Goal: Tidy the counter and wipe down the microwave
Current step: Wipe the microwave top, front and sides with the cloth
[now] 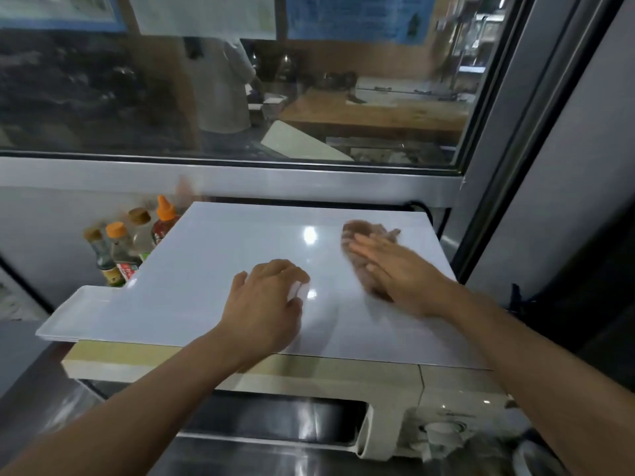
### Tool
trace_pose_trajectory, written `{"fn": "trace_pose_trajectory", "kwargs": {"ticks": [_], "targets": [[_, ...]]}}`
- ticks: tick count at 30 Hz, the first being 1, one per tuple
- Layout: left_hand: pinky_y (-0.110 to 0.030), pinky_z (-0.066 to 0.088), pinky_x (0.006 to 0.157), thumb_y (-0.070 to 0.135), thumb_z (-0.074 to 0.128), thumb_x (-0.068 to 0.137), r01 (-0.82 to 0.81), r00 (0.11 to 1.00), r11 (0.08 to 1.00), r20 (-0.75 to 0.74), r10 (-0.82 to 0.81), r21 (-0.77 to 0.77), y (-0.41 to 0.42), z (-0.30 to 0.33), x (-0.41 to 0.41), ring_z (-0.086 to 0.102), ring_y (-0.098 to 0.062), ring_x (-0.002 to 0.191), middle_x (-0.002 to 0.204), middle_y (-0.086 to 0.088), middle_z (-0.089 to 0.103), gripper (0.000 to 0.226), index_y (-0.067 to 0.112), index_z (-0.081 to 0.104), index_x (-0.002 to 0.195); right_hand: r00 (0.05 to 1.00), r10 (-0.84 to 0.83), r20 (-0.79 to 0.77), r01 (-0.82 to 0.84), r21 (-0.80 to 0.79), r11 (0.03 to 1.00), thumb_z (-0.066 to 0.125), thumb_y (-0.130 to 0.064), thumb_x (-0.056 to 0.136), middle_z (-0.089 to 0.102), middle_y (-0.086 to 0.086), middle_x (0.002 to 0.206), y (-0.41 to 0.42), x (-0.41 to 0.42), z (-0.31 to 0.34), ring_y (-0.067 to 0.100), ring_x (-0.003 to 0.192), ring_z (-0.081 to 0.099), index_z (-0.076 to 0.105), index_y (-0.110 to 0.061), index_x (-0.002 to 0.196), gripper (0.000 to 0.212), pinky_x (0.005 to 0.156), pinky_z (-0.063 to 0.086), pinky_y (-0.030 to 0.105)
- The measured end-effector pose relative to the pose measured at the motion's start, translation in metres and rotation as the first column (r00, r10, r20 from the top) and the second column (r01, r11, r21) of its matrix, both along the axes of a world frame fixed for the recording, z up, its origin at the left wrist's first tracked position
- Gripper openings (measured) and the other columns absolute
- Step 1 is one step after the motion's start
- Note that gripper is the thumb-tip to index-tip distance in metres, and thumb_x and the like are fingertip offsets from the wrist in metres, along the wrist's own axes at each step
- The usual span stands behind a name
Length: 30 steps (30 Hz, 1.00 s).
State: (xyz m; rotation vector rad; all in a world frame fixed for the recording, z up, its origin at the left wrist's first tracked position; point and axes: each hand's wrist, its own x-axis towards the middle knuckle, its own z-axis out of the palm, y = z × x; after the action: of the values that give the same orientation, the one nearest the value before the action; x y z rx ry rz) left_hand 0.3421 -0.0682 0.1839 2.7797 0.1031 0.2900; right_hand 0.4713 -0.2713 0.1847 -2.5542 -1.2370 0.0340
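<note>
Right of frame centre, on the white panel [213,269] capping the microwave [395,389]: right hand [395,269], fingers flat and straight, pressing a brown cloth [364,235], long axis running toward upper left. Left hand [264,304] alongside, centre frame, fingers curled, bracing the panel, gripping nothing. Unwiped surface lying leftward, nearer the left hand.

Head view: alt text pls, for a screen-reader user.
A person's right hand presses a brownish cloth flat on a white board lying atop a microwave, while the left hand rests on the board. Sauce bottles stand behind left.
</note>
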Motion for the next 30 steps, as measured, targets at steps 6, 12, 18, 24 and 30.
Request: {"fn": "trace_pose_trajectory", "kwargs": {"ticks": [6, 12, 18, 24, 30], "targets": [[-0.038, 0.034, 0.102, 0.018, 0.049, 0.086, -0.056, 0.998, 0.998, -0.043, 0.056, -0.018, -0.006, 0.001, 0.001, 0.045, -0.017, 0.119, 0.133, 0.011, 0.045, 0.033, 0.031, 0.052, 0.117, 0.975, -0.222, -0.015, 0.222, 0.001, 0.975, 0.030, -0.020, 0.102, 0.015, -0.002, 0.158, -0.011, 0.047, 0.001, 0.014, 0.146, 0.009, 0.027, -0.021, 0.147, 0.045, 0.118, 0.010, 0.039], [-0.040, 0.041, 0.097, 0.020, 0.051, 0.085, -0.072, 0.996, 0.997, -0.053, 0.073, 0.018, -0.008, 0.000, 0.004, 0.048, -0.019, 0.112, 0.129, 0.007, 0.048, 0.031, 0.029, 0.054, 0.115, 0.959, -0.281, 0.022, 0.280, 0.043, 0.959, 0.024, -0.030, 0.101, 0.009, -0.008, 0.158, -0.055, -0.023, -0.020, 0.010, 0.146, 0.002, 0.019, -0.027, 0.149, 0.048, 0.120, 0.005, 0.039], [-0.042, 0.046, 0.093, 0.023, 0.049, 0.088, -0.077, 0.996, 0.997, -0.032, 0.078, 0.030, -0.008, -0.001, 0.002, 0.051, -0.020, 0.108, 0.127, 0.004, 0.050, 0.030, 0.028, 0.054, 0.117, 0.930, -0.355, -0.092, 0.362, 0.084, 0.928, 0.027, -0.031, 0.101, -0.005, -0.003, 0.159, -0.064, -0.027, -0.019, 0.016, 0.146, -0.006, 0.015, -0.025, 0.150, 0.050, 0.118, 0.003, 0.036], [-0.042, 0.044, 0.093, 0.021, 0.050, 0.088, -0.087, 0.996, 0.996, -0.034, 0.087, 0.008, -0.011, -0.001, 0.001, 0.049, -0.022, 0.110, 0.127, 0.003, 0.050, 0.027, 0.027, 0.054, 0.114, 0.863, -0.448, -0.233, 0.486, 0.146, 0.862, 0.027, -0.030, 0.102, -0.010, -0.009, 0.158, -0.057, 0.014, -0.009, 0.023, 0.139, 0.026, 0.011, -0.024, 0.151, 0.052, 0.108, 0.026, 0.029], [-0.038, 0.042, 0.086, 0.021, 0.047, 0.089, -0.066, 0.998, 0.998, 0.003, 0.065, 0.018, -0.007, -0.006, 0.001, 0.049, -0.022, 0.108, 0.125, 0.002, 0.050, 0.028, 0.026, 0.054, 0.116, 0.832, -0.506, -0.226, 0.538, 0.111, 0.836, 0.022, -0.035, 0.102, -0.007, -0.004, 0.159, -0.073, -0.053, -0.015, 0.028, 0.136, 0.031, -0.001, -0.029, 0.151, 0.054, 0.110, 0.028, 0.040]]}}
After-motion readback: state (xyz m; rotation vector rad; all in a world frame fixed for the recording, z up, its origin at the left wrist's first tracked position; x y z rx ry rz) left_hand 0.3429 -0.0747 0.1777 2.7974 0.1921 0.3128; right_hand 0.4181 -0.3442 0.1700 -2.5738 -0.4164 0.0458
